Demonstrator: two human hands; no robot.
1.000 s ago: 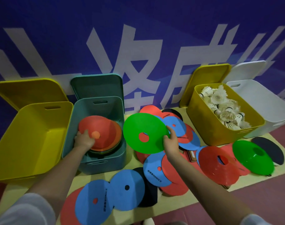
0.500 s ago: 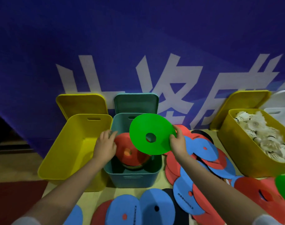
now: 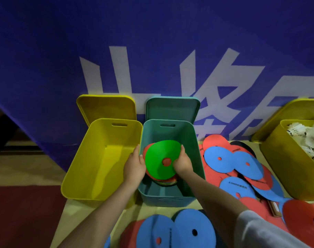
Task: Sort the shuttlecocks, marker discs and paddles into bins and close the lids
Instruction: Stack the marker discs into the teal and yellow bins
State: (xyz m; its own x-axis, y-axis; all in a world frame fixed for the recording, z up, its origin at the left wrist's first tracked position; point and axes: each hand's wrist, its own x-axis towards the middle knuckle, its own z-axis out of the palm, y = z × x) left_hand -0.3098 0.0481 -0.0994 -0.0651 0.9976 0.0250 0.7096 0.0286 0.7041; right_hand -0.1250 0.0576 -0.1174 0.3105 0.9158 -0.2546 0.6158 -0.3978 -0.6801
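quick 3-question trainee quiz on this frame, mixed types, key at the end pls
1. True or false: the green disc is inside the teal bin.
2. Which bin holds shuttlecocks? A) left yellow bin B) teal bin C) right yellow bin
3. Fill in: the teal bin's lid is ____.

Key: 1 true; 2 C; 3 open. Left hand and right hand flank the disc.

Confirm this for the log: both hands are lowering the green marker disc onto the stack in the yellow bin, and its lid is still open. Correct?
Not quite. The head view shows the left hand and right hand setting the green marker disc onto the stack in the teal bin, not the yellow bin beside it. The lid is open.
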